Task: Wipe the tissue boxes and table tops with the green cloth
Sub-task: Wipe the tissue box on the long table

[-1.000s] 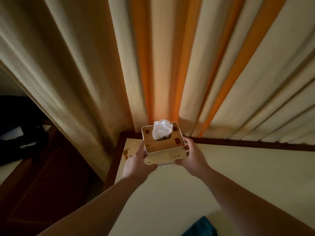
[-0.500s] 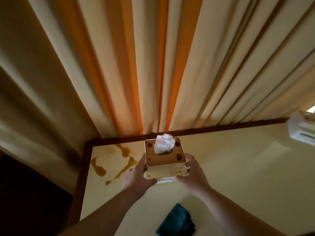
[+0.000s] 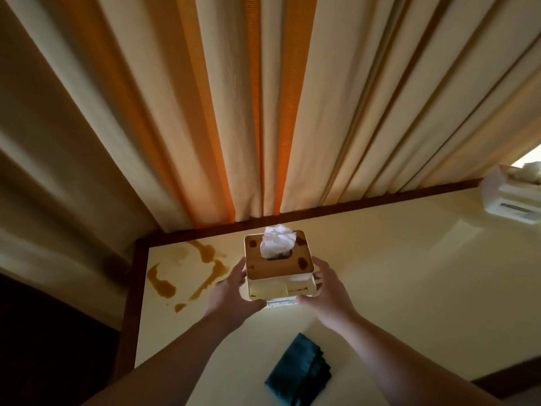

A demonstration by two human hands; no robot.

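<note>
Since the earlier frame my view has swung right and the box has come with it, clear of the spill.

Both hands grip the tissue box [image 3: 279,266]: my left hand [image 3: 231,294] is curled round its left side, my right hand [image 3: 328,291] round its right, and I think it is lifted just off the table [image 3: 409,273], though the angle leaves that unsure. The green cloth [image 3: 298,373] lies folded on the table near me, untouched. Brown spill [image 3: 187,273] marks the far left corner, and brown spots [image 3: 302,262] sit on the box's top. A second tissue box [image 3: 510,197] stands at the far right. My worries: setting the box down in the wet would smear its base, the loose tissue [image 3: 278,241] could drag through the spots, and a tilt could let the box slip.
</note>
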